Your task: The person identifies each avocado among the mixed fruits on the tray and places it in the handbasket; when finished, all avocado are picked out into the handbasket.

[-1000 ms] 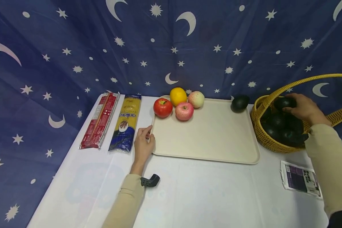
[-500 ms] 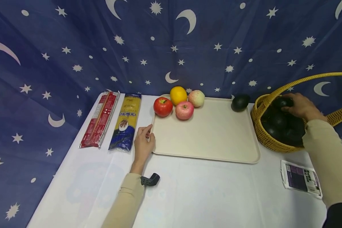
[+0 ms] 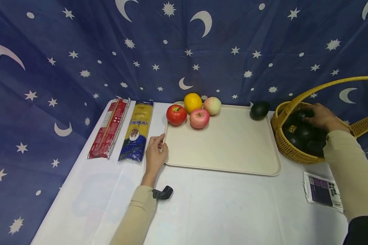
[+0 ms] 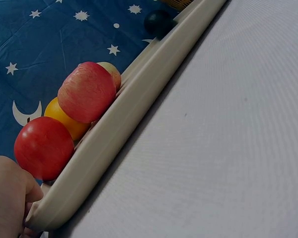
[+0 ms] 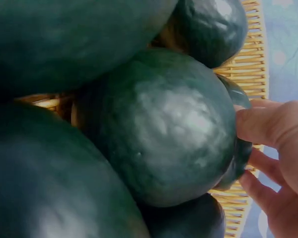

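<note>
At the left edge of the cream tray, my left hand pinches the rim with curled fingers, which the left wrist view shows close up. My right hand reaches inside the yellow wicker basket on the right. Its thumb and fingers are round a dark green avocado, mostly hidden behind a bigger-looking avocado in the right wrist view. Several other avocados fill the basket. On the tray's back left sit a red apple, an orange, a pink apple and a peach.
One avocado lies at the tray's back right corner. Left of the tray are a red packet and a blue-and-yellow pasta packet. A white-and-purple packet lies below the basket, whose tall handle arches over it.
My right hand has lowered the avocado and shifted slightly left, deeper into the basket. A patch of wicker now shows between the avocados. My left hand stays on the tray rim.
</note>
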A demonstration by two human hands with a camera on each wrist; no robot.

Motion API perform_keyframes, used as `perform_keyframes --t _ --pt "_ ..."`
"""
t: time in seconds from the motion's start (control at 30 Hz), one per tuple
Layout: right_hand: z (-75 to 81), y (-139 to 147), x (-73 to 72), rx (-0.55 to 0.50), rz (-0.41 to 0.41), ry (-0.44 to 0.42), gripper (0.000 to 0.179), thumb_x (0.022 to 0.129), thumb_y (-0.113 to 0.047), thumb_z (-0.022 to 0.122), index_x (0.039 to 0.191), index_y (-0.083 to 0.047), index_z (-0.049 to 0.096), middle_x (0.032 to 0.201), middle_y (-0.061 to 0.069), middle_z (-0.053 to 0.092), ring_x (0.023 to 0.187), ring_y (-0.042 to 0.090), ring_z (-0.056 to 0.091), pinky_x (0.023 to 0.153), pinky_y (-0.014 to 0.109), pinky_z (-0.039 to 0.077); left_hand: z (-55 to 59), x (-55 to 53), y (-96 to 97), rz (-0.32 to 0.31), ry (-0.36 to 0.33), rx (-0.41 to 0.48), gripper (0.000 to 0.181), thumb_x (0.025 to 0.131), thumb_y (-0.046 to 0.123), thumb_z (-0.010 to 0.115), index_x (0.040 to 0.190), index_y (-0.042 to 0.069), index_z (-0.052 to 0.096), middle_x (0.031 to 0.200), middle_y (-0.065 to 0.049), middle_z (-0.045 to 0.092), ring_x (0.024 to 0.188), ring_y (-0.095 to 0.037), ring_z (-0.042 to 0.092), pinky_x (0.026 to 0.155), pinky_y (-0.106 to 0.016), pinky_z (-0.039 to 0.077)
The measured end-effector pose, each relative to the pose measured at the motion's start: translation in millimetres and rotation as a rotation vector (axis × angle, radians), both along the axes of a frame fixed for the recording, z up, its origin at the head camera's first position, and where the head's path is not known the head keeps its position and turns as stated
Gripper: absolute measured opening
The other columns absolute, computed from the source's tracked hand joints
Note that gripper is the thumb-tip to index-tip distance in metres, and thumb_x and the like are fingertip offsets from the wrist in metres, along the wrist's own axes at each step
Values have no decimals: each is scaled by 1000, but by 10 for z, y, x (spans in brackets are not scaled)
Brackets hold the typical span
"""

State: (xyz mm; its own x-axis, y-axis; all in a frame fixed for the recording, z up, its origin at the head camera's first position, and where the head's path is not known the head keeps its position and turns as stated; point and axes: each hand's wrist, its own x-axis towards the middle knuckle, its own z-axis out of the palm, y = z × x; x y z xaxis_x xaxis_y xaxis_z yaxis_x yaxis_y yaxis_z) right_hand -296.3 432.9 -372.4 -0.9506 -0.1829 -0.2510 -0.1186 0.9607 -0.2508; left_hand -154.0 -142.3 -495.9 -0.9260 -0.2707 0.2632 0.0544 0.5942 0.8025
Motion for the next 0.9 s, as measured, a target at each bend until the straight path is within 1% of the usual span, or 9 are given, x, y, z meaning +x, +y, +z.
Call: perform_keyframes --t 0.13,0.2,0.33,0.43,0.57,0.67,0.77,0.9 --pt "-26 19 18 -45 -24 9 48 93 -14 50 133 9 36 132 40 24 122 59 20 100 70 17 4 -3 8 4 -10 3 38 85 7 58 123 10 63 101 -7 57 82 -18 55 74 -33 43" --pt "-36 23 33 -75 -26 11 48 94 -16 48 133 9 35 132 40 26 123 58 22 100 70 18 4 -6 10 6 -10 1 38 85 7 58 123 10 63 101 -7 57 83 -19 55 75 -33 43" --pt "-52 15 71 -132 -42 31 51 97 -23 43 135 10 35 133 40 32 121 57 28 99 69 21 -6 -11 12 6 0 -9 39 84 6 58 123 10 63 101 -7 57 82 -18 56 74 -33 44" --pt "-45 -6 107 -166 -79 62 56 98 -31 41 136 10 34 133 40 33 120 57 30 98 69 23 -12 -10 19 7 13 -9 38 84 6 58 122 9 64 100 -7 58 81 -18 56 73 -33 44" --pt "-5 -58 184 -201 -137 86 62 98 -37 39 139 9 32 135 41 32 121 57 30 97 69 24 -9 -6 29 0 16 -3 38 84 6 58 122 9 63 101 -7 58 81 -18 56 74 -33 44" --pt "17 -116 265 -235 -171 98 67 98 -43 36 142 7 29 137 40 31 121 57 30 95 69 26 -6 -7 23 -8 -6 3 38 85 7 57 123 10 63 102 -7 57 83 -19 55 76 -33 44" --pt "33 -178 337 -262 -201 127 69 97 -47 33 144 4 28 138 38 32 120 56 32 94 69 28 2 -1 14 -15 -22 10 39 86 7 57 124 10 62 103 -8 56 84 -20 55 76 -32 44" --pt "73 -271 411 -279 -229 185 66 98 -45 33 144 1 31 138 35 36 120 54 35 94 68 29 12 7 15 -17 -20 16 39 86 6 57 124 9 62 102 -8 56 84 -20 54 75 -33 42"
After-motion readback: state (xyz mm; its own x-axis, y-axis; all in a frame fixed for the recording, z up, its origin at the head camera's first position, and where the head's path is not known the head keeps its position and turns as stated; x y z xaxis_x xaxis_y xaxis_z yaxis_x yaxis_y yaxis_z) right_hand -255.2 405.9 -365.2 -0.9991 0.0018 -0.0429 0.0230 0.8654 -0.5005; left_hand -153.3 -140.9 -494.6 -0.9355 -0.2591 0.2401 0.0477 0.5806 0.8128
